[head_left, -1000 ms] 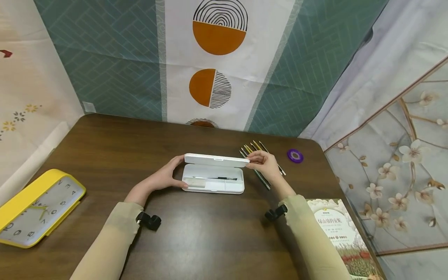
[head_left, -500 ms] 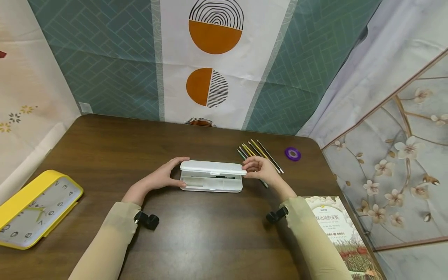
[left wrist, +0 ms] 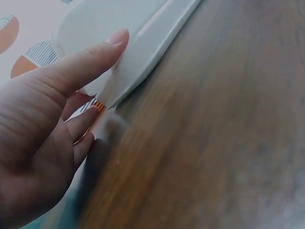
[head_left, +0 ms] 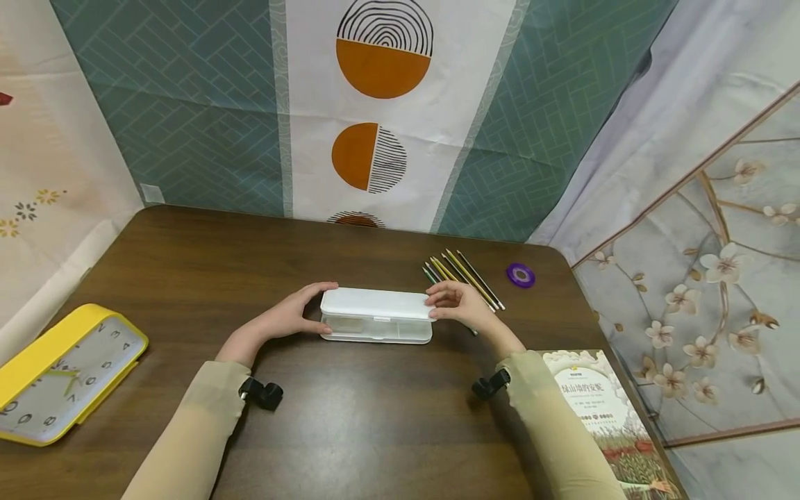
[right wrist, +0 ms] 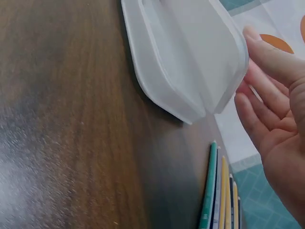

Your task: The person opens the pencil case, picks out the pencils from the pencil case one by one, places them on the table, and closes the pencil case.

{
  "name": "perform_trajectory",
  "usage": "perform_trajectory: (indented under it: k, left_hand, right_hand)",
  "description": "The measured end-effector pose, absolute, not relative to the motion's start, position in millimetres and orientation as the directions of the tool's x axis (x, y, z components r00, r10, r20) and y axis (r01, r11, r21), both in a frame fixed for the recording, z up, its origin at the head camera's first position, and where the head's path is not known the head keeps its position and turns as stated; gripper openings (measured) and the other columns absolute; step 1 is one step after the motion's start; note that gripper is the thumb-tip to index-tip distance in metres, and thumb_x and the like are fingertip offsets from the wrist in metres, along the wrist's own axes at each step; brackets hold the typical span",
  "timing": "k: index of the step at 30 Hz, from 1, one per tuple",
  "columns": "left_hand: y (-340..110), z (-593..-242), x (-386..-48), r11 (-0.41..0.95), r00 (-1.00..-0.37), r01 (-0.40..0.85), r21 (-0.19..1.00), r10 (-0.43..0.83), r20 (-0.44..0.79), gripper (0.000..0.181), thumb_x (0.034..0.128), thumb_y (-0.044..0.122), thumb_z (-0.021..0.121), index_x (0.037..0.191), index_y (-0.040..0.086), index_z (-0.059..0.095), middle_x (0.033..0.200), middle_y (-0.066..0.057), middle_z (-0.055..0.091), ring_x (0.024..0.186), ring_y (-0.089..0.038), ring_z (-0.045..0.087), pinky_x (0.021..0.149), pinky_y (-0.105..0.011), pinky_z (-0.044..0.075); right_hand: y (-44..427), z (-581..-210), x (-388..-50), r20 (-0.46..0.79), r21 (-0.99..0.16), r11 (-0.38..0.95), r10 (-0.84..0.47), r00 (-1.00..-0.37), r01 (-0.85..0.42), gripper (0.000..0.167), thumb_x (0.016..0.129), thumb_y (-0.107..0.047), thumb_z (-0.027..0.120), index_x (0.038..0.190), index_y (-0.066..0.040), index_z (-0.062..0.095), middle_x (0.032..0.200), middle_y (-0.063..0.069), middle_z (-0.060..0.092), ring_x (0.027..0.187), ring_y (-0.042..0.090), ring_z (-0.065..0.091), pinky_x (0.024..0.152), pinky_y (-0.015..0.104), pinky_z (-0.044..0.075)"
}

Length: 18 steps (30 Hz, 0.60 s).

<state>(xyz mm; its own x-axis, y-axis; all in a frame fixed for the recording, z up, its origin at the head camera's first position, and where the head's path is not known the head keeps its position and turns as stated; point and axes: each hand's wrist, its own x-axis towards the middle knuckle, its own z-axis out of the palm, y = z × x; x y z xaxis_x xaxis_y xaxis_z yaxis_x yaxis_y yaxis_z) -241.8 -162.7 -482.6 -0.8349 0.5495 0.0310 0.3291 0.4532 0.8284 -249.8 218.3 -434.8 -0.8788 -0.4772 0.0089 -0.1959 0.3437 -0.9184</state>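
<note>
A white pencil case (head_left: 400, 335) lies on the table with its lid (head_left: 375, 301) tilted partway down over the base. Through the front gap a pale block is dimly visible inside. My left hand (head_left: 289, 316) holds the case's left end, thumb at the front and fingers toward the back; in the left wrist view the thumb presses along the case (left wrist: 147, 52). At the other end, my right hand (head_left: 465, 305) grips the lid's right corner between thumb and fingers. The right wrist view shows the lid (right wrist: 205, 43) raised at an angle from the base (right wrist: 152, 81).
Several pencils (head_left: 473, 276) lie just behind and beside my right hand. A purple round object (head_left: 521, 275) sits farther right. At the right edge is a book (head_left: 606, 410); a yellow clock (head_left: 75, 375) stands on the left. Curtains hang behind the table (head_left: 350, 430).
My right hand has brought the lid down and forward from a nearly upright position, covering most of the inside. The left hand stays at the case's left end.
</note>
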Motion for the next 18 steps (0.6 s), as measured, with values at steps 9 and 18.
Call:
perform_trajectory:
  k: [9, 18]
  left_hand:
    - [-163, -477, -239, 0.465, -0.814, 0.366, 0.806, 0.579, 0.036, 0.088, 0.0808, 0.032, 0.081, 0.151, 0.005, 0.036, 0.156, -0.020, 0.033, 0.144, -0.040, 0.027, 0.112, -0.060, 0.025]
    - [-163, -472, -238, 0.504, -0.818, 0.378, 0.777, 0.575, 0.025, 0.080, 0.0861, 0.034, 0.075, 0.149, 0.003, 0.038, 0.155, -0.020, 0.035, 0.144, -0.041, 0.028, 0.112, -0.060, 0.026]
  right_hand:
    - [218, -447, -255, -0.050, -0.906, 0.383, -0.522, -0.852, -0.182, 0.066, 0.076, 0.003, 0.080, 0.134, 0.008, 0.050, 0.141, 0.028, 0.051, 0.135, 0.040, 0.045, 0.110, 0.052, 0.036]
    - [217, -453, -256, -0.078, -0.867, 0.448, -0.556, -0.828, -0.219, 0.079, 0.074, -0.002, 0.084, 0.141, 0.007, 0.043, 0.146, 0.025, 0.046, 0.141, 0.039, 0.037, 0.113, 0.053, 0.030]
